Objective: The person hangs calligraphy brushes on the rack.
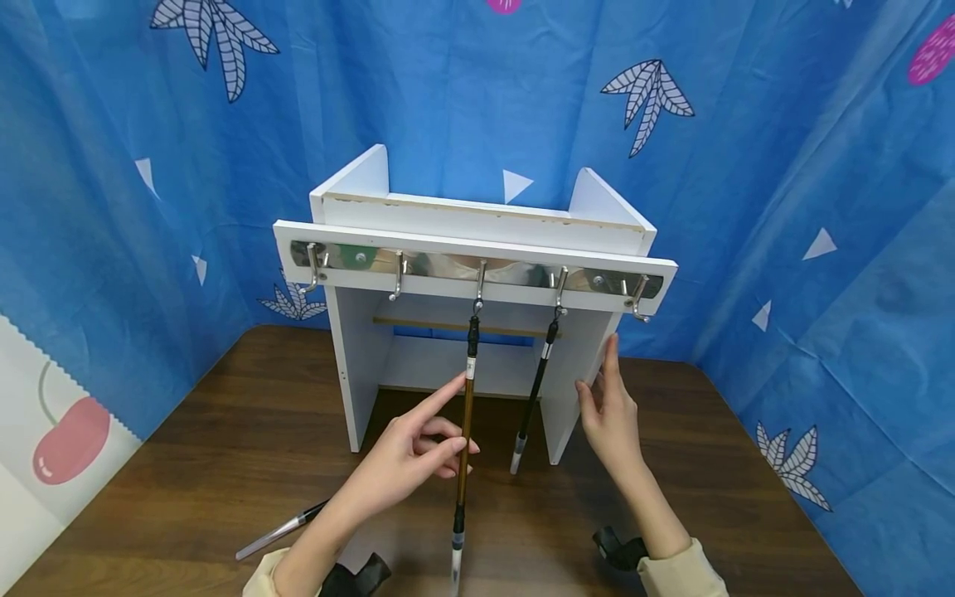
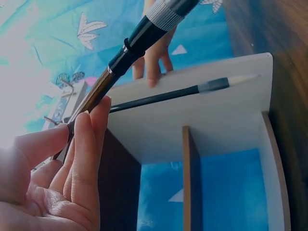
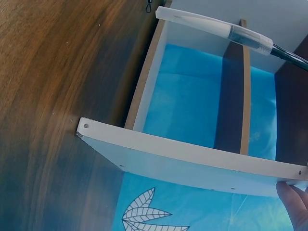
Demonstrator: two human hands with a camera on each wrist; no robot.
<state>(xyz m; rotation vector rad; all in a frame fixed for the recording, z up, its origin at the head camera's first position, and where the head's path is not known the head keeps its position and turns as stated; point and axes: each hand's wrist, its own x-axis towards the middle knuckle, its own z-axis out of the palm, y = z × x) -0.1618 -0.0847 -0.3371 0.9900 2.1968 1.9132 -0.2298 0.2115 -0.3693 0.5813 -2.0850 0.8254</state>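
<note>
A brown-handled calligraphy brush (image 1: pixel 468 406) hangs tip-down from the middle hook (image 1: pixel 481 278) of a metal hook rail (image 1: pixel 440 265). My left hand (image 1: pixel 406 456) pinches its handle between thumb and fingers, the index finger stretched toward the label. To the right, a black calligraphy brush (image 1: pixel 535 385) hangs slanted from another hook (image 1: pixel 561 286); a clear cap (image 3: pixel 250 39) covers its tip in the right wrist view. My right hand (image 1: pixel 613 414) touches the outer face of the white shelf unit's right side panel (image 1: pixel 582 365), fingers mostly straight.
Another brush (image 1: pixel 283 529) lies on the brown wooden table (image 1: pixel 261 406), left of my left forearm. The rail runs across the front of the white shelf unit (image 1: pixel 358 348), with bare hooks at both ends. A blue patterned curtain (image 1: pixel 477 99) hangs close behind and at the sides.
</note>
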